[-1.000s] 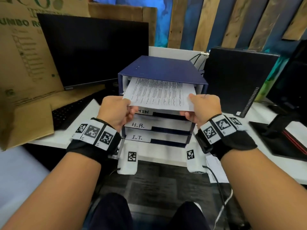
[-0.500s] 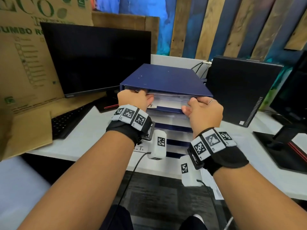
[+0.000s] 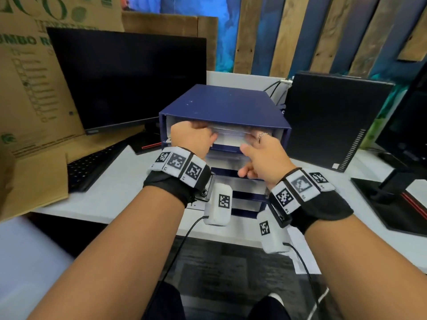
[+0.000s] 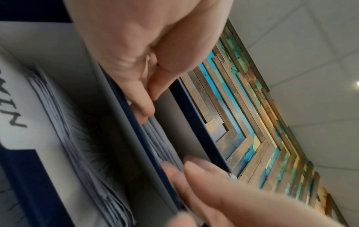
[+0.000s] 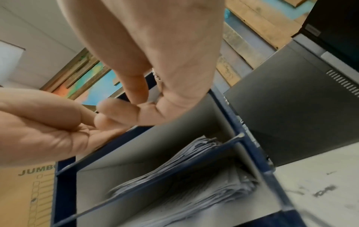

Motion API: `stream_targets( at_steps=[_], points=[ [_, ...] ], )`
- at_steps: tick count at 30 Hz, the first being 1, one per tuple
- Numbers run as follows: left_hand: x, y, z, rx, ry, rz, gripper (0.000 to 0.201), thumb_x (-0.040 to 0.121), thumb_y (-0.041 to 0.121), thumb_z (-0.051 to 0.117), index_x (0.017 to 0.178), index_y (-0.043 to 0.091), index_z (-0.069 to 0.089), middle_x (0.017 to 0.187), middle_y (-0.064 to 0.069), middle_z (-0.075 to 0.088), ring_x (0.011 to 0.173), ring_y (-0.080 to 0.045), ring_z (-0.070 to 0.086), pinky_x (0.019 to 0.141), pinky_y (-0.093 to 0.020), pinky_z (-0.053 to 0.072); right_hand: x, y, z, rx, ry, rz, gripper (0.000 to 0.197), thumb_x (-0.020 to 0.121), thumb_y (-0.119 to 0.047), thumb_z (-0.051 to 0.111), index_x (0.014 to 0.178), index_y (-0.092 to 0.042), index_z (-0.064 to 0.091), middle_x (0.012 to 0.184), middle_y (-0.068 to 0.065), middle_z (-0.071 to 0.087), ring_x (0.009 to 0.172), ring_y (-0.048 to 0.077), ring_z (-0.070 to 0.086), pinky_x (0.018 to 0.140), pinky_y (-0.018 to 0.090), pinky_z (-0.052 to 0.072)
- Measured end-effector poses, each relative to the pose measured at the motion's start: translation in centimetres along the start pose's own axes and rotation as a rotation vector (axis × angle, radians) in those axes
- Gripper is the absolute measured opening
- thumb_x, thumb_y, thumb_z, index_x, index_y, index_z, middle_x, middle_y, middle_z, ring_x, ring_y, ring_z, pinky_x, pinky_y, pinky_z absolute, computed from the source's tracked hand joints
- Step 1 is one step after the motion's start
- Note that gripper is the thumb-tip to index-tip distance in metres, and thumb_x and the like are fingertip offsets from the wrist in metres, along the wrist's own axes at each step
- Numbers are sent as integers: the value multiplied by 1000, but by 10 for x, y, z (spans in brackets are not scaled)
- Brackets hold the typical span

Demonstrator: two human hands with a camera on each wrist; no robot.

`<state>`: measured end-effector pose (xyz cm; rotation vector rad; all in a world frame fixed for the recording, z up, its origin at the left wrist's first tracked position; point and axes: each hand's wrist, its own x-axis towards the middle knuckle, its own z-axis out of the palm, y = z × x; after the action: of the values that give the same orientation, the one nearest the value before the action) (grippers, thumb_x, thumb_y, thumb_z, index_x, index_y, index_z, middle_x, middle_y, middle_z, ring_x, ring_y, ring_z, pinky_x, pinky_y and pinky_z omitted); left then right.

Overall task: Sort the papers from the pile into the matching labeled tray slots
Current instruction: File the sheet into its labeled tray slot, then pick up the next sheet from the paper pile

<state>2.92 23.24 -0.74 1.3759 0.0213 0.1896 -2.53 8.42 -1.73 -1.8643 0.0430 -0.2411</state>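
At the mouth of the top slot of the blue tray stack [image 3: 227, 107], both hands meet a white sheaf of papers [image 3: 231, 135] that lies pushed most of the way inside. The left hand [image 3: 190, 138] sits at the sheaf's left front edge, fingers reaching into the slot; whether they pinch the sheets or only press them is not clear. The right hand [image 3: 262, 155], wearing a ring, sits at the right front edge, its fingers loosely curled and blurred, so its grip cannot be told either. Below, a slot marked with letters ending "MIN" holds its own sheets. The stack stands on a white desk [image 3: 120, 179], between a dark monitor [image 3: 129, 77] and a black computer case [image 3: 332, 116]; a keyboard [image 3: 92, 165] and a cardboard box [image 3: 30, 88] lie left, before a painted plank wall [image 3: 323, 33].
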Motion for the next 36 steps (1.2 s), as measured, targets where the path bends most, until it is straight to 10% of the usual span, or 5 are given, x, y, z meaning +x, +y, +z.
stream_targets(
  at_steps=[10, 17, 21, 24, 36],
  points=[
    [-66, -10, 40, 53, 124, 112, 7, 89, 14, 66, 92, 8, 68, 73, -6, 73, 47, -16, 66, 58, -31, 59, -39, 49, -73, -122, 468, 13, 21, 90, -8, 54, 90, -17, 72, 69, -1, 74, 47, 11, 54, 53, 27, 48],
    [-116, -89, 102, 326, -341, -156, 18, 92, 9, 57, 81, 13, 71, 80, -10, 73, 53, -17, 64, 65, -35, 62, -60, 133, -125, -799, 25, 449, 39, 94, -25, 60, 133, -20, 60, 137, 5, 60, 123, 27, 58, 104, 34, 45],
    [-119, -130, 128, 681, -573, -210, 31, 95, 27, 58, 122, 12, 60, 123, -3, 61, 115, -24, 58, 97, -28, 46, -72, 155, -147, -1112, -106, 524, 58, 90, -54, 56, 139, -23, 52, 146, 8, 45, 129, 30, 48, 108, 42, 42],
    [-112, -141, 145, 791, -651, -284, 19, 95, 30, 56, 91, 11, 56, 94, -3, 60, 100, -25, 59, 95, -34, 49, -77, 158, -159, -1169, -179, 555, 74, 90, -70, 46, 147, -24, 43, 149, 7, 34, 130, 30, 46, 107, 44, 43],
    [-101, -150, 193, 908, -535, -324, 48, 91, 20, 56, 131, -4, 45, 130, -20, 52, 114, -36, 57, 91, -40, 53, -73, 161, -166, -1293, -224, 456, 72, 88, -76, 43, 134, -21, 56, 135, 7, 45, 120, 32, 51, 96, 41, 47]
  ],
)
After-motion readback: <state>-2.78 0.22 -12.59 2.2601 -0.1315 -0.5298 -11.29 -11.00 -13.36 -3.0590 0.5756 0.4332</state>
